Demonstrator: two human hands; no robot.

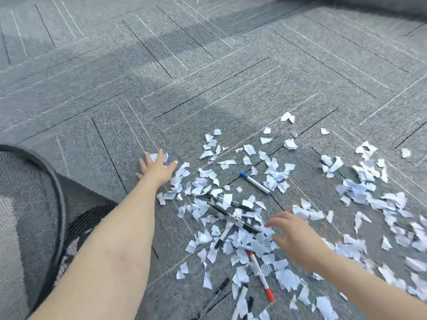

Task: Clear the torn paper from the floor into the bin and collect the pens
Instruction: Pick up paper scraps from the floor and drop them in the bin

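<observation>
Torn white paper scraps (272, 172) lie scattered over the grey carpet, from the middle to the right edge. Among them lie a blue-capped pen (255, 183), a red-capped pen (262, 276), a white pen with dark ends (223, 235) and black pens (233, 215) half buried under scraps. My left hand (157, 167) is spread flat on the carpet at the left edge of the scraps, with a few pieces beneath the fingers. My right hand (293, 236) hovers with fingers apart over the pile near the black pens. A black mesh bin (30, 218) stands at the left.
The grey striped carpet (208, 65) stretches bare toward the top and left. Another white pen (240, 301) pokes out from scraps at the bottom edge. A dark ledge (381, 5) runs along the top right corner.
</observation>
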